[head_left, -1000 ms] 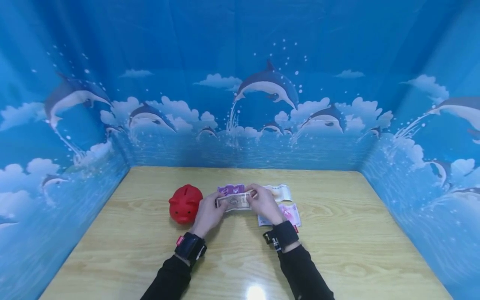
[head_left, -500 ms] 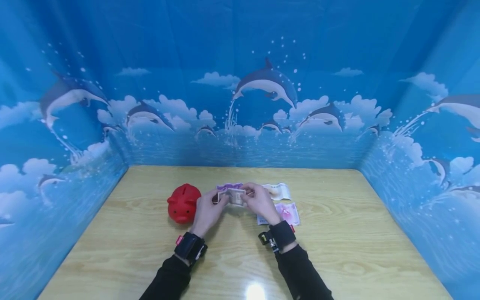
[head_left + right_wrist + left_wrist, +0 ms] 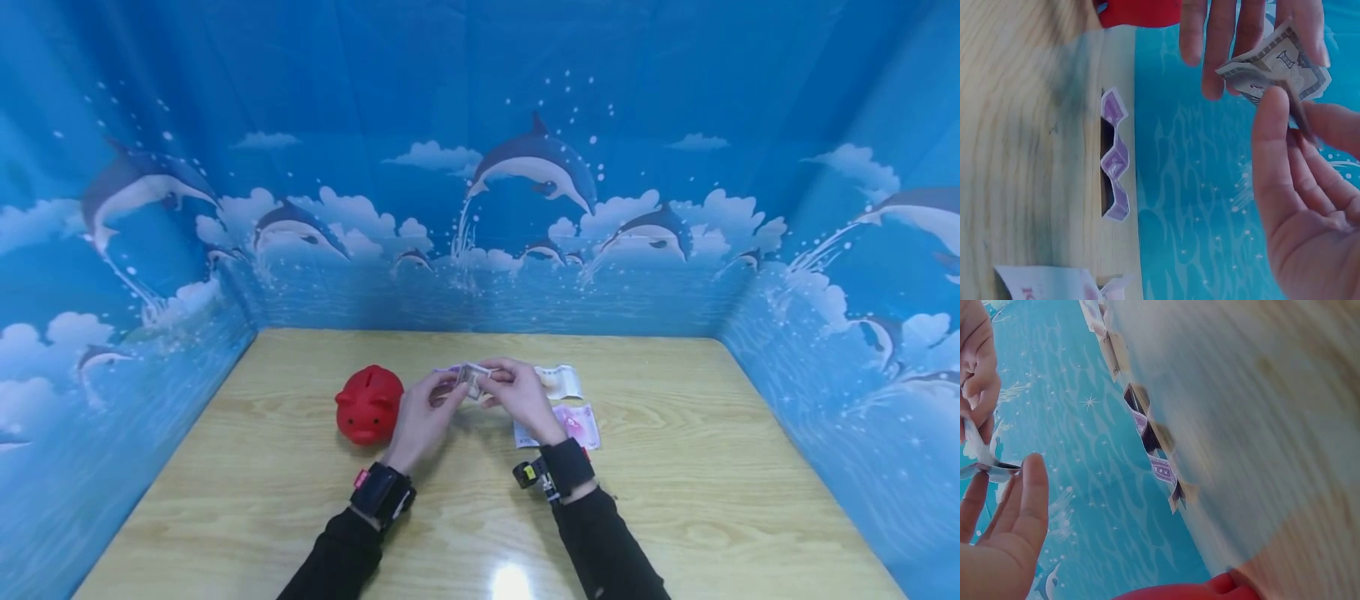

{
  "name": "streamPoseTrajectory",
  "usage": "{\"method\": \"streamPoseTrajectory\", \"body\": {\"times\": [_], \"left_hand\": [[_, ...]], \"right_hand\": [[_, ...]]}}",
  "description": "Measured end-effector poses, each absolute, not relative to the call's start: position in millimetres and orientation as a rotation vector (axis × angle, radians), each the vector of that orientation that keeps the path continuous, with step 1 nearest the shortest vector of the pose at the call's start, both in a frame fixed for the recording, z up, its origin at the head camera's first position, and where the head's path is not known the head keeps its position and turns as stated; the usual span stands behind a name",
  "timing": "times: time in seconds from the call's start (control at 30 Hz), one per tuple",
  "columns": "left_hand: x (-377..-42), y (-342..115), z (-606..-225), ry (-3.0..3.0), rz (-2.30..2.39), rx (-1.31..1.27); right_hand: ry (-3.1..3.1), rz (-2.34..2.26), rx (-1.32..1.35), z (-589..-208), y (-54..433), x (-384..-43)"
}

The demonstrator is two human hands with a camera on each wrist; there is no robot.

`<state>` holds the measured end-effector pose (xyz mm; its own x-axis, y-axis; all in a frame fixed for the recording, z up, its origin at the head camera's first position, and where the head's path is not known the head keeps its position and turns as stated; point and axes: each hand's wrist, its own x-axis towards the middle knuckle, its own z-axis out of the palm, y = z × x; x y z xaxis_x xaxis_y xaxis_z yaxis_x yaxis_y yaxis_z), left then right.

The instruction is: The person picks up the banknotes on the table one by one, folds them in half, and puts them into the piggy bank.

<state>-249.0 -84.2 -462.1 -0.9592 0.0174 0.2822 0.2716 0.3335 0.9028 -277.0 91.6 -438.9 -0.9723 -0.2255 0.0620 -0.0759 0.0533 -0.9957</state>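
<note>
Between both hands is a creased brownish-grey banknote (image 3: 472, 379), folded over on itself and held up off the table. My left hand (image 3: 422, 421) pinches its left side between thumb and fingers. On the other side, the thumb and fingertips of my right hand (image 3: 522, 400) pinch the folded part. The right wrist view shows the banknote (image 3: 1294, 59) bent, with a patterned border along its edge. Behind the hands lies a zigzag-creased purple banknote (image 3: 1116, 164), mostly hidden in the head view.
A red piggy bank (image 3: 367, 408) with a slot on top stands just left of my left hand. A pink banknote (image 3: 579, 425) and a pale yellowish banknote (image 3: 562, 382) lie to the right, partly behind my right hand. A blue dolphin curtain (image 3: 480, 300) encloses the wooden table (image 3: 712, 467).
The brownish banknote was stretched out between my hands; now it is folded up shorter. Both hands have come slightly closer together and the note has risen a little, covering more of the purple one.
</note>
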Motion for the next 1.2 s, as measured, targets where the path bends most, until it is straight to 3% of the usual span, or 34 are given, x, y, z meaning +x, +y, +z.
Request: {"method": "streamPoseTrajectory", "body": {"times": [1.2], "left_hand": [[-244.5, -79.7, -461.9, -2.468, -1.389, -0.343]], "right_hand": [[2.041, -2.116, -0.354, -440.7, 91.2, -273.7]]}}
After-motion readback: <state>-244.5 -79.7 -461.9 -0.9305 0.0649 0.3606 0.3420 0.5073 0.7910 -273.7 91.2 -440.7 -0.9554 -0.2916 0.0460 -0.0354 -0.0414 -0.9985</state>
